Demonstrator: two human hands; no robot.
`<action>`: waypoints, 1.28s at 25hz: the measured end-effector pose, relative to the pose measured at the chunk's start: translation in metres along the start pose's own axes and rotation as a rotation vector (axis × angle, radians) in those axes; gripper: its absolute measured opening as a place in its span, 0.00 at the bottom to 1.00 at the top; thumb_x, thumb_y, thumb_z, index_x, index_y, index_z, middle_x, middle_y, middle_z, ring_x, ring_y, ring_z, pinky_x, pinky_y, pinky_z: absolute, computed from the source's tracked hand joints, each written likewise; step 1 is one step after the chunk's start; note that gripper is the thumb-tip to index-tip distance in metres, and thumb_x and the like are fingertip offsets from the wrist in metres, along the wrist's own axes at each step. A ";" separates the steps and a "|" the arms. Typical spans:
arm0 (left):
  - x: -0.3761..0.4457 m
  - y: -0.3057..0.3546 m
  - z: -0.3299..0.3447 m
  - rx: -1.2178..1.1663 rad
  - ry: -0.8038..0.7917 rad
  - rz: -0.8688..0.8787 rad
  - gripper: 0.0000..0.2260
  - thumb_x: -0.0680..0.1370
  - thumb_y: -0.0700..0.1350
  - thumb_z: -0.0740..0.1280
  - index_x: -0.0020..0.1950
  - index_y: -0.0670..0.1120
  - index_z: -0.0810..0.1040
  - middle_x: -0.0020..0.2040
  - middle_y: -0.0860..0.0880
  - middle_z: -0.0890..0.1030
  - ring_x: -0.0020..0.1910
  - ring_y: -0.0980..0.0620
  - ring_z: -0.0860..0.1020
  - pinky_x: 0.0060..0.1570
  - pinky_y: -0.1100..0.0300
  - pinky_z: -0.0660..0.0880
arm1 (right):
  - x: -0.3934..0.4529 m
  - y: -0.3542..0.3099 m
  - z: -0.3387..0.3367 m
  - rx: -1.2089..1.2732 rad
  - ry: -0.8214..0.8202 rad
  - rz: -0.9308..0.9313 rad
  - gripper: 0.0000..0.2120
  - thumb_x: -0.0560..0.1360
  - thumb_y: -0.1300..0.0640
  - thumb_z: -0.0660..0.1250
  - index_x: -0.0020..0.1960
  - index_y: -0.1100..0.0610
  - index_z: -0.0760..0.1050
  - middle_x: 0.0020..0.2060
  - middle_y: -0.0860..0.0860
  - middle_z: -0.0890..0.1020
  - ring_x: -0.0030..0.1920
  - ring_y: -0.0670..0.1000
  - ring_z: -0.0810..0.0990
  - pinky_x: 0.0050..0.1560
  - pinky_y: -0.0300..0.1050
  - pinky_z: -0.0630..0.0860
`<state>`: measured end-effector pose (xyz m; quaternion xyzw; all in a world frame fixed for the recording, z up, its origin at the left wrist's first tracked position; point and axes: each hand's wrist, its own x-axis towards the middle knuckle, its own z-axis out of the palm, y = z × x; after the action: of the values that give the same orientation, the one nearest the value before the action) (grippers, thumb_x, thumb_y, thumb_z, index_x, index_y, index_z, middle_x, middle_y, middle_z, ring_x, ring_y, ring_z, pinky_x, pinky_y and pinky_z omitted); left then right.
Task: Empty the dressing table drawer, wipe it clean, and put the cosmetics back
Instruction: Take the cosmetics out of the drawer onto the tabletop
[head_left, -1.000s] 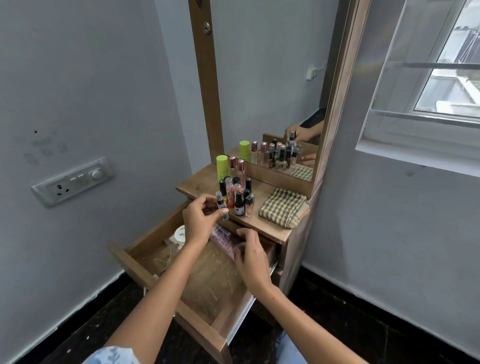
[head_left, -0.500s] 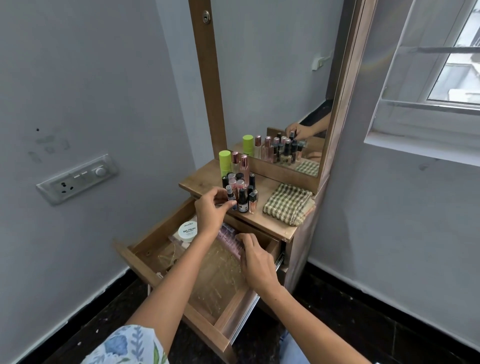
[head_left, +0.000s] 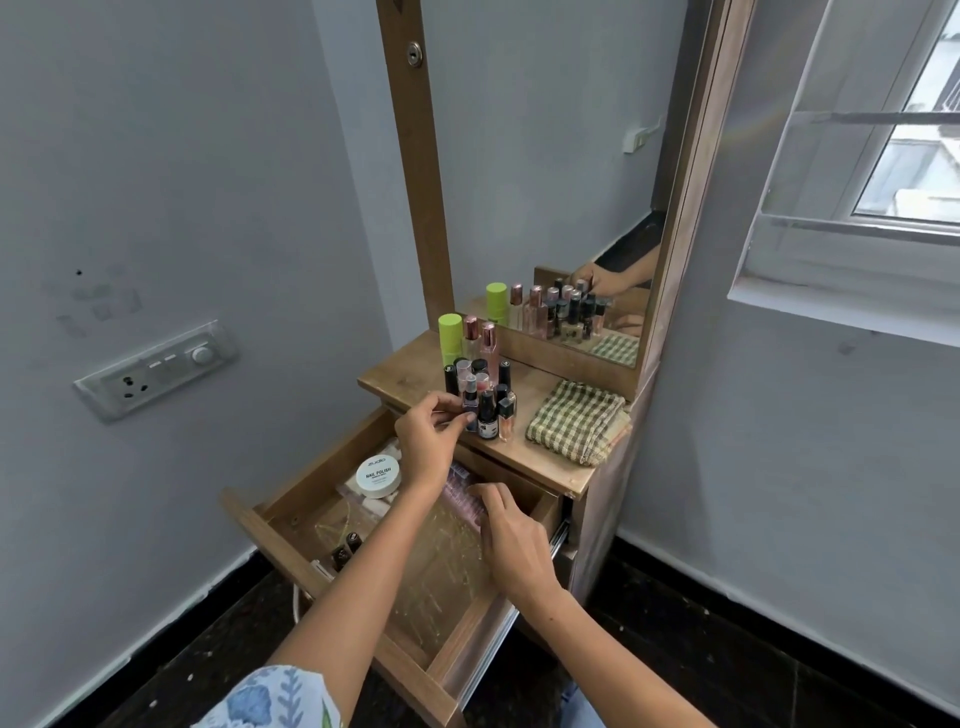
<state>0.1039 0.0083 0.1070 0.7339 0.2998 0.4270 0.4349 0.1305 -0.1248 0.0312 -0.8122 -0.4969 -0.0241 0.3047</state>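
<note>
Drawer (head_left: 291, 512) pulled open under bench (head_left: 400, 382). Head view: left hand (head_left: 428, 447) pinches small spray bottle (head_left: 470, 397) at front of bottle cluster (head_left: 480, 384); a sec ago same bottle was nearer bench edge, so it's being parked. Right hand (head_left: 511, 538) in drawer, fingers curled on pink packet (head_left: 462, 493). White jar (head_left: 378, 475) + dark bottles (head_left: 345, 548) remain inside: emptying unfinished. Cloth (head_left: 576, 421) unused.

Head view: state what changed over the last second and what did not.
Little changed. The left hand keeps its fingertips on a small spray bottle at the front of the cluster on the dressing table top; whether it is released is unclear. The right hand stays in the open drawer on the pink packet. The white nail polish jar and checked cloth have not moved.
</note>
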 end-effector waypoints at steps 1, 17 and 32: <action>0.000 -0.001 -0.001 0.000 0.000 -0.003 0.09 0.68 0.35 0.75 0.45 0.41 0.79 0.41 0.49 0.83 0.42 0.55 0.82 0.43 0.66 0.78 | 0.000 0.000 0.000 -0.002 -0.004 -0.001 0.14 0.76 0.63 0.61 0.61 0.57 0.70 0.57 0.52 0.76 0.34 0.55 0.79 0.27 0.45 0.69; -0.037 -0.074 -0.136 0.363 -0.073 -0.084 0.09 0.76 0.38 0.68 0.51 0.50 0.76 0.46 0.54 0.81 0.48 0.59 0.79 0.50 0.64 0.76 | 0.031 -0.077 0.053 0.021 -0.409 -0.284 0.21 0.72 0.57 0.68 0.64 0.54 0.70 0.60 0.53 0.77 0.60 0.56 0.75 0.53 0.53 0.76; -0.044 -0.073 -0.135 0.382 -0.197 -0.006 0.24 0.67 0.61 0.71 0.59 0.51 0.81 0.53 0.57 0.82 0.53 0.63 0.77 0.54 0.64 0.74 | 0.085 -0.074 0.020 0.607 -0.101 0.032 0.08 0.71 0.66 0.71 0.49 0.58 0.79 0.43 0.48 0.82 0.44 0.43 0.79 0.43 0.26 0.71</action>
<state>-0.0412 0.0568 0.0609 0.8403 0.3336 0.2874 0.3162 0.1077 -0.0234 0.0792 -0.6920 -0.4829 0.1706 0.5087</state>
